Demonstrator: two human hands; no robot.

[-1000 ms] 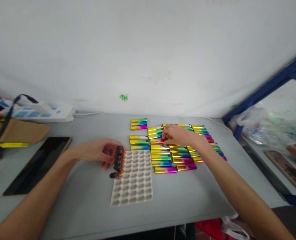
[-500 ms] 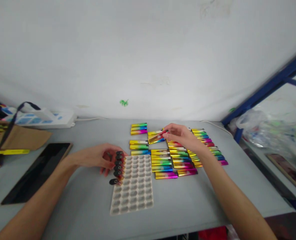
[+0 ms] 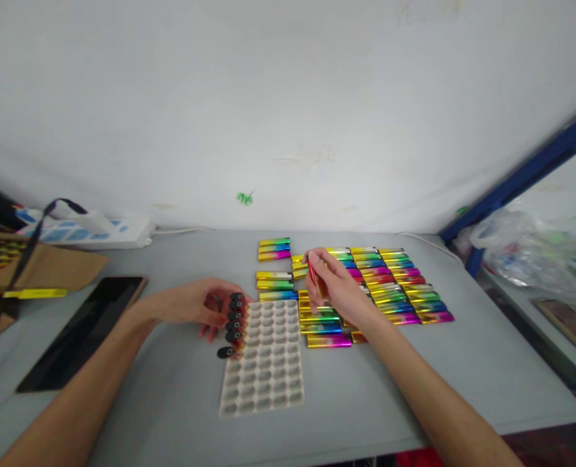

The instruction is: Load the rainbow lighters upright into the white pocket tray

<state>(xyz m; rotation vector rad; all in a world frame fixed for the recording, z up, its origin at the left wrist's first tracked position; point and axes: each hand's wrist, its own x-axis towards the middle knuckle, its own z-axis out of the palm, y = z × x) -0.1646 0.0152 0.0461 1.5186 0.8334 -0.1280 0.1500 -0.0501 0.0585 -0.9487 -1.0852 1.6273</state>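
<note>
A beige tray with rows of oval pockets (image 3: pixel 266 363) lies on the grey table (image 3: pixel 171 389). Several lighters with black caps (image 3: pixel 233 316) stand in its left column. My left hand (image 3: pixel 195 305) rests on the table at the tray's left edge, fingers curled against those lighters. My right hand (image 3: pixel 334 285) is lifted above rows of rainbow-coloured lighters (image 3: pixel 390 285) and pinches one red and gold lighter (image 3: pixel 314 277), held nearly upright. More rainbow lighters (image 3: pixel 273 248) lie in small groups behind the tray.
A black tablet (image 3: pixel 81 331) lies at the left. Behind it are brown cardboard (image 3: pixel 49 269), a yellow marker (image 3: pixel 35 293) and a white power strip (image 3: pixel 98 232) against the white wall. At the right stands a blue metal frame (image 3: pixel 521 178) with plastic bags (image 3: pixel 526 250).
My right hand picked one lighter out of the rainbow rows, raised it and carried it left toward the tray, turning it upright. My left hand stayed at the tray's edge.
</note>
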